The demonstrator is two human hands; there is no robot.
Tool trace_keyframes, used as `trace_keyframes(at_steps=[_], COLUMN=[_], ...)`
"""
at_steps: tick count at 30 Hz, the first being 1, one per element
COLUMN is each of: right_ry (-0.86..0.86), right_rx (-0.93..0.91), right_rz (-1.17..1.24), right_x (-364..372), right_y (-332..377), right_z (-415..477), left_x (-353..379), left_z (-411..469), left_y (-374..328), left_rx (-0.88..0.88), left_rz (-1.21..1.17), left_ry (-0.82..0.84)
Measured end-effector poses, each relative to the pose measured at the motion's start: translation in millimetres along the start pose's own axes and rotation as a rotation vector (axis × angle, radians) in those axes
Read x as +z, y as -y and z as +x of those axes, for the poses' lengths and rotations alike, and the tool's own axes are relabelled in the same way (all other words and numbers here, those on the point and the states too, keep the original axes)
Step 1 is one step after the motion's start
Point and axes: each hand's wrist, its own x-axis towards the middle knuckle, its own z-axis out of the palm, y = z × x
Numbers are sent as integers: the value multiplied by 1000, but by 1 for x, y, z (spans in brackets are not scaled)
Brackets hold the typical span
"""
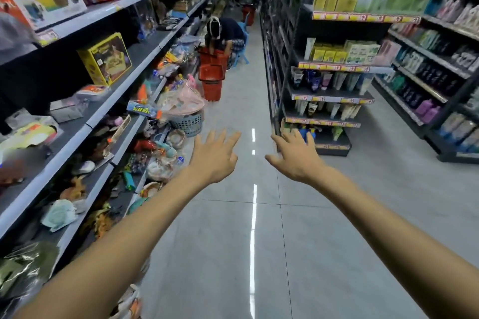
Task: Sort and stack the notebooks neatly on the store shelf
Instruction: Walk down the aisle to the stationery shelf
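Store aisle, glossy grey tile floor (233, 254); toy shelves (85, 122) left; left hand (213, 156), right hand (295, 160) fingers spread, empty.

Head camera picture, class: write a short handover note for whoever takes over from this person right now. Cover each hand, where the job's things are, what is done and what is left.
Left hand: open, fingers spread, empty, held out over the aisle floor.
Right hand: open, empty, held out beside it.
Notebooks: none in view. The shelves on the left hold toys; the shelves on the right hold tubes and bottles.
Also: another person crouches further down the aisle by red baskets.
Done: nothing that shows here.
Left: find the notebooks, then sort and stack them on their shelf.
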Motion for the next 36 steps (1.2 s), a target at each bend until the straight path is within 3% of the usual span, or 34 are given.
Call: trace_keyframes(at_steps=[12,26,36], right_ry=[165,269,320], right_rx=[87,41,-49], right_rz=[94,131,118], right_x=[81,117,142], right_y=[-49,-105,-93], right_z=[159,444,654], left_x=[64,90,119], left_z=[177,420,594], left_y=[80,157,269], left_rx=[-7,-78,-98], left_rz=[-1,33,-20], left_ry=[75,181,208])
